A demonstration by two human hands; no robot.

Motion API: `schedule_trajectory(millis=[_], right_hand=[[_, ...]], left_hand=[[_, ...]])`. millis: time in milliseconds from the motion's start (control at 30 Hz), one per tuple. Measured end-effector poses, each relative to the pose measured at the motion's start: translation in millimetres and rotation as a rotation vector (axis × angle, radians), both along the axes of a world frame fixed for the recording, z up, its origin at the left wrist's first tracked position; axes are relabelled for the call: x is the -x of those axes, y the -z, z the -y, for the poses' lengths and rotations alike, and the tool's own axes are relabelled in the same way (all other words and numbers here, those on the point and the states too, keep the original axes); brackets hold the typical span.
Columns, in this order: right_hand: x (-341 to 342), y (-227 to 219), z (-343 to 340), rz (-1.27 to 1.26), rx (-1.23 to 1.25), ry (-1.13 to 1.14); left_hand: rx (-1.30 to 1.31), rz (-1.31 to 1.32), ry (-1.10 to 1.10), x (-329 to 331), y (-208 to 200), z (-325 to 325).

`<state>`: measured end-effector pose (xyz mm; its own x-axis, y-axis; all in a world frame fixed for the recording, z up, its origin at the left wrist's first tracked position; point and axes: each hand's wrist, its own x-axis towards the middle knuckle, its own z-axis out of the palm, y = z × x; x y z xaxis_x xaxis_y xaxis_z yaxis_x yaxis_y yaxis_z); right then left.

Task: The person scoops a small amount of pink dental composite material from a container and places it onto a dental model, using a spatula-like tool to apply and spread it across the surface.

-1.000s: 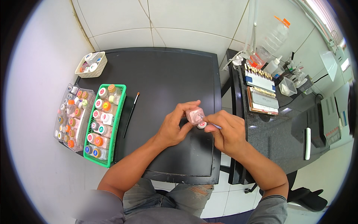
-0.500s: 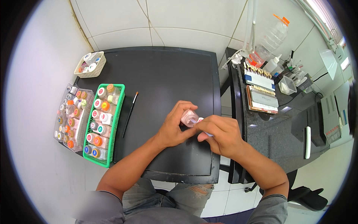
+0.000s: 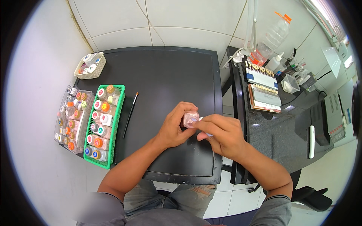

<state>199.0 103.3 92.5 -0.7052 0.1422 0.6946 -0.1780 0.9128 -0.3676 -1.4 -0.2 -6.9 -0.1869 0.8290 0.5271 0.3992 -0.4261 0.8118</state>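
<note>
- At the far left, a clear box of small jars and a green basket of colour-capped jars are set side by side on the black tabletop; a small wicker basket stands behind them.
- A thin brush is left lying just right of the green basket, untouched.
- The left hand is closed about a small pink jar, which is held above the tabletop's near right part.
- The right hand is pinched at the jar's top, with a small pale item between its fingers; what it is cannot be told.
- The work is judged to be at the jar-handling stage; the brush is not yet taken up.
- On the side counter, tooth shade guides and a plastic bottle are seen.
</note>
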Motion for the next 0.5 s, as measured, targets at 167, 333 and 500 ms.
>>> schedule_trajectory(millis=[167, 333, 500], right_hand=[[-7.3, 3.4, -2.8, 0.055, 0.081, 0.001], [-2.9, 3.5, -3.0, -0.004, 0.03, 0.04], [-5.8, -0.1, 0.6, 0.036, 0.07, -0.03]], left_hand=[[0.055, -0.012, 0.021, -0.9, -4.5, 3.4], [0.129, 0.117, 0.036, -6.8, -5.5, 4.6], [0.038, 0.022, 0.016, -6.6, -10.1, 4.0]])
